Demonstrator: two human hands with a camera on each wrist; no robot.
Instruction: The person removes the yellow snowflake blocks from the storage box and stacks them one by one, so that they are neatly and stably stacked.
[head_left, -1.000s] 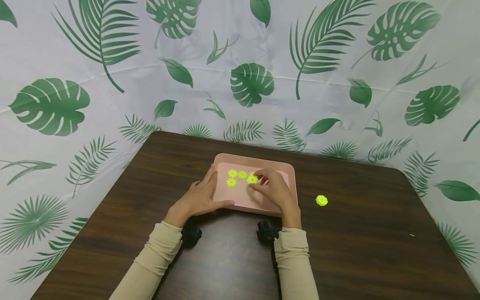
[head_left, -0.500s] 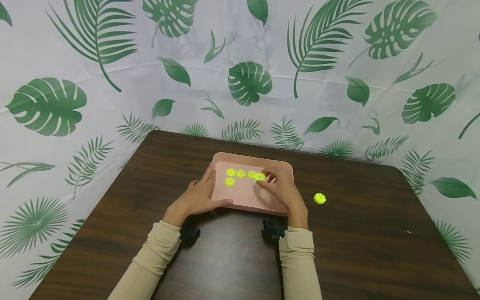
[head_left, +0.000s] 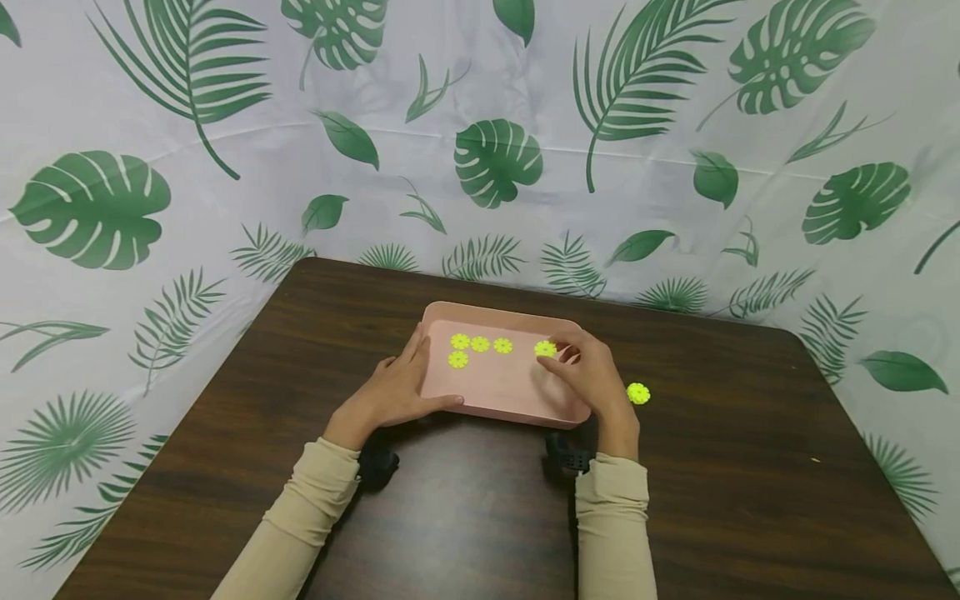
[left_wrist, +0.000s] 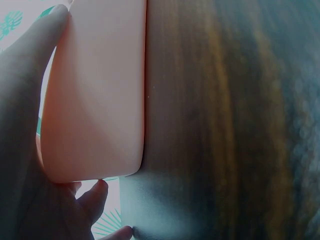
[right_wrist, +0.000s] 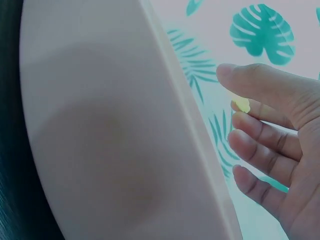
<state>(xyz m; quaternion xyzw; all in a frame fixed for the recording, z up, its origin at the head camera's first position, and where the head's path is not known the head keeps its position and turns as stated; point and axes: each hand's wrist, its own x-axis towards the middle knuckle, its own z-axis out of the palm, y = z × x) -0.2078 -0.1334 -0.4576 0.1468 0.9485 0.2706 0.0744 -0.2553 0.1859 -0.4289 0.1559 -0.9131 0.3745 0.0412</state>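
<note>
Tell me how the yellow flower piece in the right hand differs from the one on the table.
Support: the held piece is pinched in the right hand; the table piece lies on the wooden table.
Place: in the head view, the held piece shows over the pink tray; the table piece is outside it, to the right.
Shared: both are bright yellow with scalloped edges.

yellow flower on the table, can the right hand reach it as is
Probably yes: the loose flower lies near the right hand with nothing blocking it, but that hand holds another flower.
</note>
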